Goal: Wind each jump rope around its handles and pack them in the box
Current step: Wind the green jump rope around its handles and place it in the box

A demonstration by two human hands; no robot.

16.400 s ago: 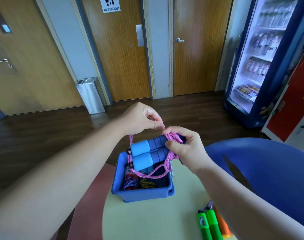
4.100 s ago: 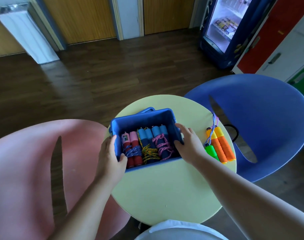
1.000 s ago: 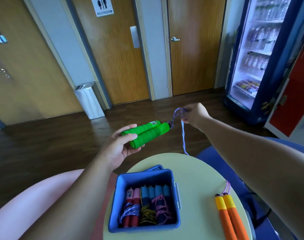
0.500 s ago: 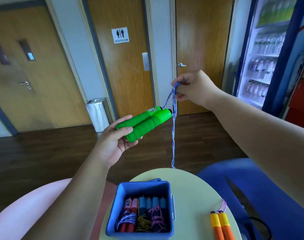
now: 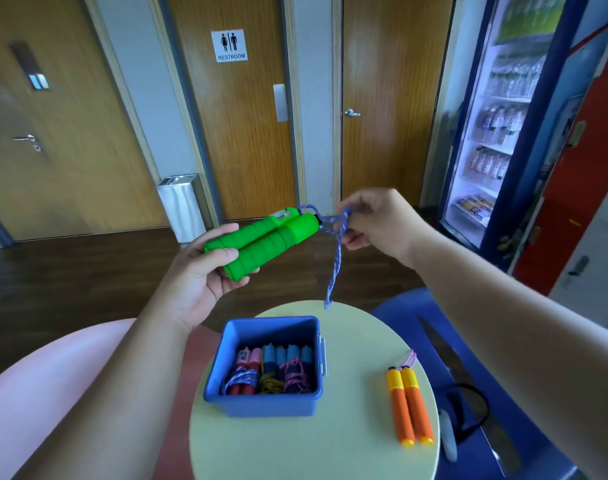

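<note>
Head view: the left hand (image 5: 195, 282) is closed around the two green handles (image 5: 264, 239), held side by side up in the air, past the box toward 12 o'clock. Keeping both handles together like this gives one fat bundle to wrap the rope around. The right hand (image 5: 375, 223) pinches the blue rope (image 5: 334, 258) just beside the handle tops, at about 3 o'clock from them. The rest of the rope hangs down, and its low end stops just above the far edge of the round table (image 5: 358, 341). Holding the rope tight and close looks like the start of the first turn.

The blue box (image 5: 226, 348) sits in the middle of the table. Three wound ropes already lie inside it. The orange handles (image 5: 410, 407) lie flat at 3 o'clock from the box, apart from it, with their rope trailing off the table edge. That one still needs winding too.

Half a second ago the right hand was raised high above the handles with the rope stretched up. Now it has come down level with the handle tops, close to them. The left hand has kept its same hold.
</note>
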